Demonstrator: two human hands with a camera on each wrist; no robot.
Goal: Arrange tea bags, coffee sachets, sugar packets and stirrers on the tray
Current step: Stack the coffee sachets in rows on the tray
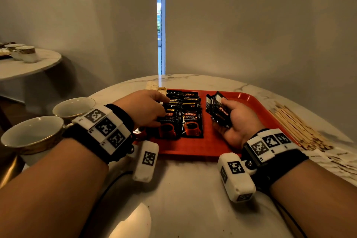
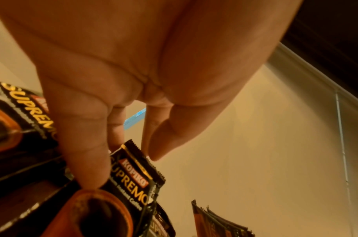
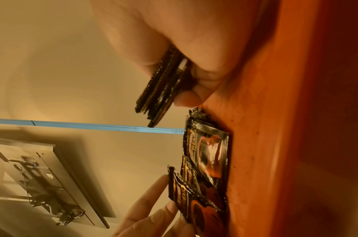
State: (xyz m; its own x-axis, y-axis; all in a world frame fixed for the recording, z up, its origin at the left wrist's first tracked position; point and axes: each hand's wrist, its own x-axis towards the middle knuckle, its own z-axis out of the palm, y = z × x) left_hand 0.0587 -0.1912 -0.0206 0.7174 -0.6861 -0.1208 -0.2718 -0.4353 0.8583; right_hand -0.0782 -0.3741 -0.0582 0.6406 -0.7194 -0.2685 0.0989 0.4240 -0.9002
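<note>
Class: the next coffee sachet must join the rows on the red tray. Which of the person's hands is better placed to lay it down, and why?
Probably the left hand: its fingers already rest on the laid sachets on the tray. The right hand grips the spare bundle, serving as supply.

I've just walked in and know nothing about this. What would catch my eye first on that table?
The bright red tray at the middle of the marble table, with black coffee sachets laid in overlapping rows on its left part. The right hand grips a small bundle of sachets above the tray, while the left hand touches the laid rows. Wooden stirrers lie off the tray's right edge.
</note>
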